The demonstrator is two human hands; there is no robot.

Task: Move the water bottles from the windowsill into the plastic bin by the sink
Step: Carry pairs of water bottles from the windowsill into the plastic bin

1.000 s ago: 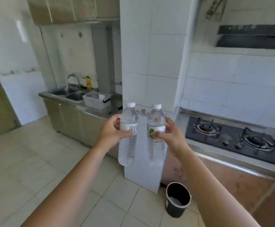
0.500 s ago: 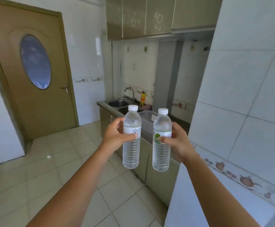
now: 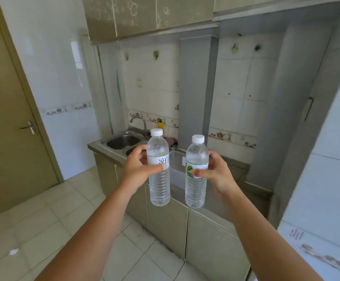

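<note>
left hand (image 3: 137, 169) is gripping one water bottle (image 3: 158, 169) upright; right hand (image 3: 215, 173) is clutching the other bottle (image 3: 196, 173); both are hanging in the air before the sink (image 3: 122, 141); plastic bin (image 3: 176, 165) is peeking between them

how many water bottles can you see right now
2. One clear plastic water bottle with a white cap and white label is held upright in the left hand; the other, green-labelled, in the right hand. None elsewhere in view.
</note>
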